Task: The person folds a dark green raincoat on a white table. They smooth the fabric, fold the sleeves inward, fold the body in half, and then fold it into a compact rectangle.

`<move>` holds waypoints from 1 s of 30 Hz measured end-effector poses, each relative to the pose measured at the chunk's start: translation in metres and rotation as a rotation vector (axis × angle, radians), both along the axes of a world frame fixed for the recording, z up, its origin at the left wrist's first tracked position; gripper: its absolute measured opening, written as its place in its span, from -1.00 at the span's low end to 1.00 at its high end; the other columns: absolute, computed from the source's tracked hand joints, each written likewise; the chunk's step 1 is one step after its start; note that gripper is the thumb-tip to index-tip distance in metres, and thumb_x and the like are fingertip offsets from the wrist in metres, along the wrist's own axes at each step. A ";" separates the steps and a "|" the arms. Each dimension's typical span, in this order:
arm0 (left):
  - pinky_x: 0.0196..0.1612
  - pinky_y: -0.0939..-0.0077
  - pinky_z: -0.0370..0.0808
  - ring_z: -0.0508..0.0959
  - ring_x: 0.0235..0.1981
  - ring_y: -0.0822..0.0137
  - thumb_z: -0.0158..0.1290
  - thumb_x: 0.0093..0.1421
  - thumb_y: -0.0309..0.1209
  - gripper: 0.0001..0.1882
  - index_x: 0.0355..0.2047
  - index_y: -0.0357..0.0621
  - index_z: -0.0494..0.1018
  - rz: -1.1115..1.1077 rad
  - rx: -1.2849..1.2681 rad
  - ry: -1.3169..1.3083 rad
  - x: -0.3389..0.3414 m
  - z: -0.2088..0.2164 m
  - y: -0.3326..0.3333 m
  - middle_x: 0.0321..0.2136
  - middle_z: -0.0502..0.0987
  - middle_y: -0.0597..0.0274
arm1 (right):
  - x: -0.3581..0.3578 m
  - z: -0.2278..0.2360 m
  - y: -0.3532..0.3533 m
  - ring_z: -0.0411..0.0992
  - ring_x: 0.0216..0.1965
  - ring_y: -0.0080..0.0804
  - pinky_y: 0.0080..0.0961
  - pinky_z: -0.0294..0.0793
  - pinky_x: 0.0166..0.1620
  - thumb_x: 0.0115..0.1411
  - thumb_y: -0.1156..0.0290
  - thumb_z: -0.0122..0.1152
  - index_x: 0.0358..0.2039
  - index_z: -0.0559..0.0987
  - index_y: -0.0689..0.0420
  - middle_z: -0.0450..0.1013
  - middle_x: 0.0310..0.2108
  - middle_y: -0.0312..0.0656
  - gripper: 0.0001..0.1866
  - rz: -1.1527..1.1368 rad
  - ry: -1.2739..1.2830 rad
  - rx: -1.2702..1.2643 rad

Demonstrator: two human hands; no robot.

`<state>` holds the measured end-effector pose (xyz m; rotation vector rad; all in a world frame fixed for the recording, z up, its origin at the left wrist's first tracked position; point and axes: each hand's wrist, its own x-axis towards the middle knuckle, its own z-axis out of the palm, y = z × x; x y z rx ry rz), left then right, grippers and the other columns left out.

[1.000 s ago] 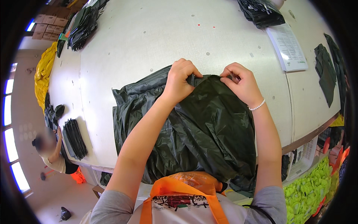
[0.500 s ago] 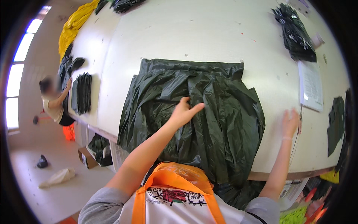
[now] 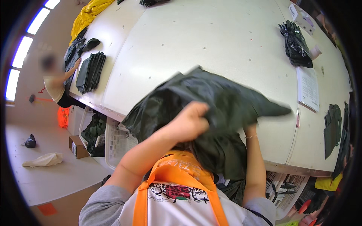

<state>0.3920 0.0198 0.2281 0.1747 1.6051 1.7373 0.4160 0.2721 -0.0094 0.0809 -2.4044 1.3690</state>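
Observation:
A large dark green thin garment (image 3: 215, 101) is lifted off the white table (image 3: 196, 41) and hangs bunched in the air, blurred by motion. My left hand (image 3: 190, 120) is closed on its near fold, fingers tucked into the cloth. My right hand is hidden under the fabric; only the wrist with a bead bracelet (image 3: 250, 136) shows, so its grip cannot be seen. The garment's lower part drapes over the table's near edge toward my orange apron (image 3: 177, 177).
A stack of folded dark pieces (image 3: 90, 71) and a yellow cloth (image 3: 88, 15) lie at the left. Another person (image 3: 56, 84) stands there. A dark bundle (image 3: 296, 43), a paper sheet (image 3: 308, 88) and more dark pieces (image 3: 332, 128) are at the right. White baskets (image 3: 117, 141) sit under the table.
The garment lay spread flat on the table with my left hand resting on it; now both arms have swept it up off the table and gathered it.

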 end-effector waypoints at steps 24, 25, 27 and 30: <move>-0.50 0.45 0.40 0.54 -0.54 0.26 0.34 -0.36 0.15 -0.22 -0.39 -0.23 0.26 -0.559 -0.132 1.530 0.155 0.096 -0.193 -0.59 0.46 0.22 | 0.415 0.515 -0.108 0.36 -0.11 -0.47 -0.53 0.32 0.00 0.23 0.50 -0.10 -0.06 0.47 0.20 0.42 -0.17 -0.24 -0.71 -0.581 -0.845 0.675; -0.47 0.45 0.44 0.57 -0.51 0.24 0.34 -0.36 0.15 -0.23 -0.39 -0.22 0.29 -0.495 -0.178 1.548 0.144 0.108 -0.195 -0.57 0.49 0.20 | 0.399 0.527 -0.116 0.36 -0.10 -0.44 -0.50 0.32 0.01 0.23 0.49 -0.08 -0.06 0.47 0.20 0.42 -0.16 -0.22 -0.71 -0.537 -0.808 0.644; -0.51 0.23 0.47 0.57 -0.53 0.03 0.32 -0.31 0.13 -0.25 -0.38 -0.27 0.30 -0.359 -0.251 1.589 0.111 0.129 -0.193 -0.60 0.51 0.03 | 0.362 0.554 -0.136 0.37 -0.08 -0.37 -0.43 0.33 0.02 0.22 0.46 -0.04 -0.05 0.47 0.21 0.42 -0.13 -0.18 -0.70 -0.477 -0.652 0.524; -0.44 0.30 0.54 0.60 -0.52 0.05 0.30 -0.31 0.12 -0.30 -0.35 -0.27 0.51 0.072 -0.440 1.815 0.056 0.173 -0.199 -0.61 0.55 0.07 | 0.277 0.593 -0.159 0.38 -0.06 -0.27 -0.33 0.34 0.05 0.22 0.42 0.02 -0.04 0.47 0.22 0.43 -0.08 -0.13 -0.69 -0.322 -0.345 0.238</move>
